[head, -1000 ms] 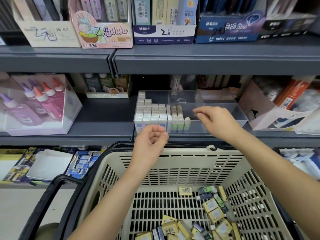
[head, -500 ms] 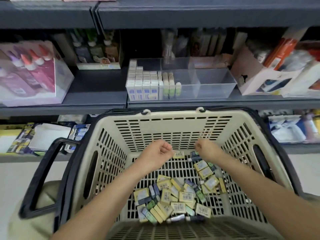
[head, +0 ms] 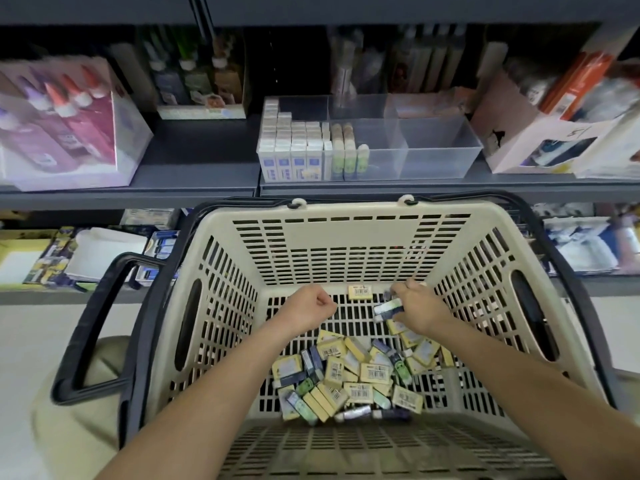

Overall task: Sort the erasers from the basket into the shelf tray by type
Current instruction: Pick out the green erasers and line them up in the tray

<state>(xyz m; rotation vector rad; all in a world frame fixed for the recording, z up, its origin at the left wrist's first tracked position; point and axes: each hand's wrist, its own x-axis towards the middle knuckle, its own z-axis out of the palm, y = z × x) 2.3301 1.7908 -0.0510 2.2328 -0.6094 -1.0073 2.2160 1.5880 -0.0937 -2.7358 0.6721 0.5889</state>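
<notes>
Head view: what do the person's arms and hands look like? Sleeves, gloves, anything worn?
Left hand and right hand are bare, no gloves. Left forearm and right forearm are uncovered to the frame edge; no sleeve shows. No watch or band at either wrist. Rings on the fingers: too blurred to tell.

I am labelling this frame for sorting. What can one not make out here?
Head view only.
- Labels on the erasers in the basket: too small.
- Part of the white-and-blue eraser: covered by the right hand gripping it.
- Capped bottles, left shelf: motion blur.
- Upper shelf: cut off by top edge.
</notes>
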